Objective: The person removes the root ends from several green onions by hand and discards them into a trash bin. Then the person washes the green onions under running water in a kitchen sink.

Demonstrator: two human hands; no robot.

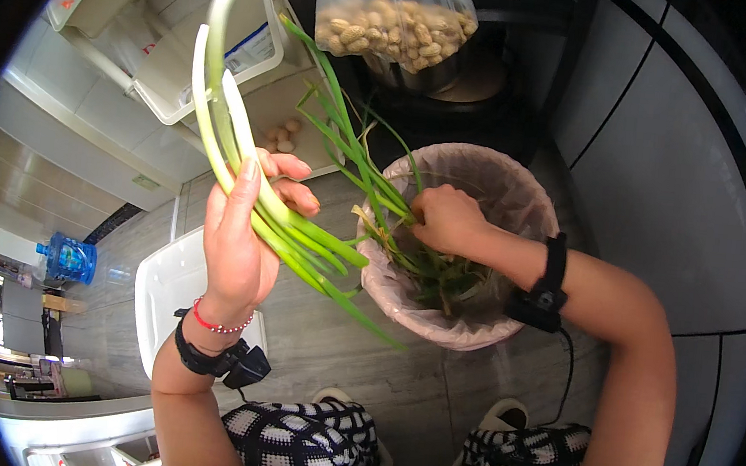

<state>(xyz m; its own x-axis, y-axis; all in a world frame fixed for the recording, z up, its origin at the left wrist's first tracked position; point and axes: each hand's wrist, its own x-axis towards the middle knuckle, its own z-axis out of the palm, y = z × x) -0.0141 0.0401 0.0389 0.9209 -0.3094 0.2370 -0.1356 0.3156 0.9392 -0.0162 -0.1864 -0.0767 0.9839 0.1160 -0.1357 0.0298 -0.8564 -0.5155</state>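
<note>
Several pale-stemmed green onions (pixel 239 125) are held upright and slanted in my left hand (pixel 241 221), the thumb pressed across their stalks. Their green ends reach down to the right, near the rim of a waste bin (pixel 390 301) lined with a pinkish plastic bag. Over the bin's left side, my right hand (pixel 447 218) is closed around a bunch of green leaves (pixel 366 162), some with dry, yellowed tips. Green trimmings (pixel 452 283) lie inside the bin below that hand. The fingertips of my right hand are hidden.
A clear bag of peanuts in the shell (pixel 397 32) hangs above the bin. White storage baskets (pixel 207 72) stand at the upper left, with eggs (pixel 281 137) on a lower tier. A white plastic tub (pixel 171 295) sits left on the floor; grey cabinet doors (pixel 671 172) flank the right.
</note>
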